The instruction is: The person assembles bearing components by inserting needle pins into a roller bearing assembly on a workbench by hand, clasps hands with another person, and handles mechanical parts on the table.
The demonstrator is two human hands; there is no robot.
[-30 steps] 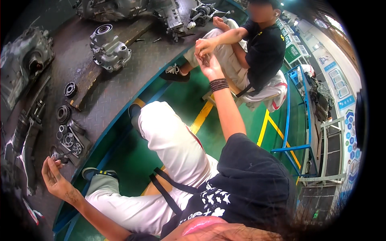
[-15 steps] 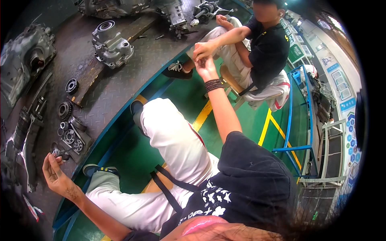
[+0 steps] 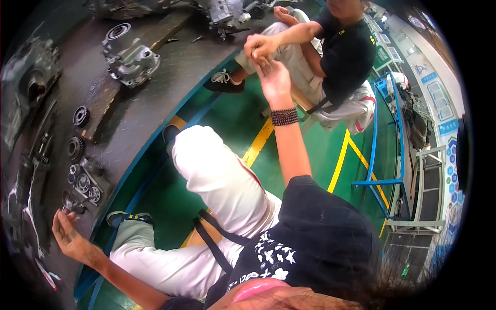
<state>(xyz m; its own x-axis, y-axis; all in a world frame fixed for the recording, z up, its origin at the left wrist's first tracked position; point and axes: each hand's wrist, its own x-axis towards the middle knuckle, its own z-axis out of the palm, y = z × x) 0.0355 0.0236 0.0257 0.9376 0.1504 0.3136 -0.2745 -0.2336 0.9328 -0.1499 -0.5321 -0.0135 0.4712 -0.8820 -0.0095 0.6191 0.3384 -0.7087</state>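
Note:
My left hand [image 3: 68, 230] is at the bench's near edge, fingers closed on a small metal part [image 3: 72, 205] beside a group of rings and bearings [image 3: 82, 182]. My right hand [image 3: 273, 80] is stretched up and forward, palm up, wrist ringed with dark beads. Its bent fingers meet the co-worker's hand [image 3: 261, 44] from below; anything between the fingertips is too small to make out. Farther up the bench [image 3: 137, 119] lie a gear [image 3: 76, 148], a bearing [image 3: 80, 116] and a large metal housing [image 3: 129, 62].
A co-worker [image 3: 349, 57] in a dark shirt sits on a stool at upper right. Large castings [image 3: 28, 77] line the bench's left and far sides. A wooden plank [image 3: 103, 113] lies on it. Blue rails [image 3: 377, 182] stand at right above the green floor [image 3: 310, 155] with yellow lines.
My right hand and the co-worker's hand have moved a little upward, my palm showing more. My left hand has shifted slightly down. The bench appears higher and farther left in view.

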